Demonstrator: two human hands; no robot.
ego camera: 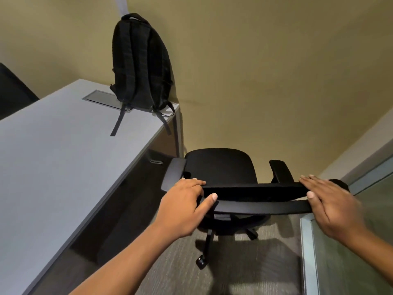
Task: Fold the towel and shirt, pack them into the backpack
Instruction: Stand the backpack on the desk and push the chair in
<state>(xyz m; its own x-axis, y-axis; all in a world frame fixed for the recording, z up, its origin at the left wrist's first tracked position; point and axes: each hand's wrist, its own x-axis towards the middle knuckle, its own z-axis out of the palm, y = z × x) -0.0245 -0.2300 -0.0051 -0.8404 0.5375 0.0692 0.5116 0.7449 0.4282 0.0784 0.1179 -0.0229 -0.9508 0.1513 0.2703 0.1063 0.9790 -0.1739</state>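
Observation:
A black backpack (140,62) stands upright at the far end of the grey table (53,150), leaning against the yellow wall with its straps trailing on the tabletop. No towel or shirt is in view. Below me is a black office chair (221,165). My left hand (185,207) grips the left end of the chair's backrest top (255,190), fingers over it and thumb under. My right hand (333,205) holds the right end of the same backrest, slightly blurred.
A grey cable hatch (100,99) is set into the table beside the backpack. Another dark chair (12,90) shows at the far left. A frosted glass partition (348,252) stands at the right. Grey carpet (244,269) lies under the chair.

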